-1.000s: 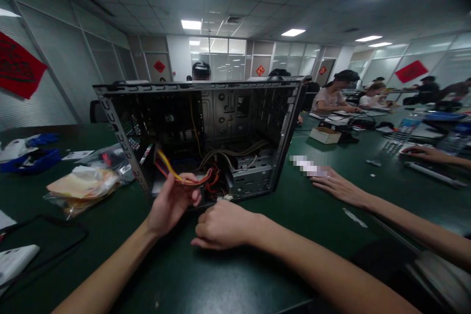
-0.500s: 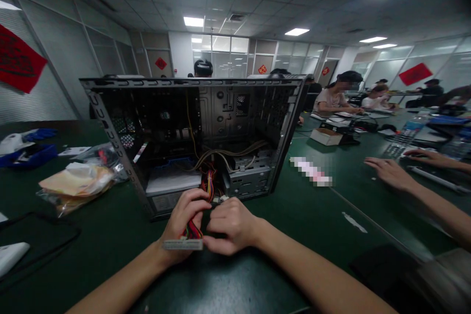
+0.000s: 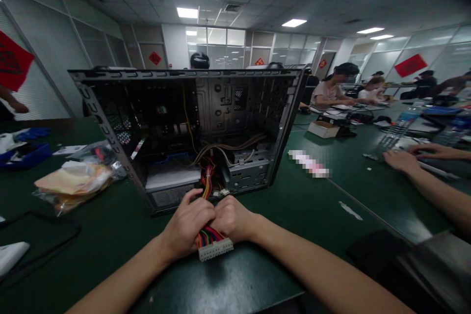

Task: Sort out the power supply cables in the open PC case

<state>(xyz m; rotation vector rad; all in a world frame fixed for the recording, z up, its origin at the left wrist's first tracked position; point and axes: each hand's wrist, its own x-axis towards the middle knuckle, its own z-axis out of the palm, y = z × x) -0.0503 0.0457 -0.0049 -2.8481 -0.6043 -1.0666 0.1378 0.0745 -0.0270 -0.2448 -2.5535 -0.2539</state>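
The green table [image 3: 312, 206] is carrying an open computer case [image 3: 221, 103], which is standing upright with its side panel off, facing the wearer. A coloured wire bundle [image 3: 208, 179] is running out of the case's lower front and down between the two hands. The left hand [image 3: 187, 225] and the right hand [image 3: 231, 218] are pressing knuckle to knuckle just in front of the case, both curled closed around the wires right behind the white multi-pin connector [image 3: 215, 249], which is sticking out below the fists, close over the table. Judging by this grip, the strain is going into the wires. Holding the connector's plastic body and keeping slack in the bundle would likely be gentler on the pins. A co-worker's hand [image 3: 401, 161] is resting well apart on the right.
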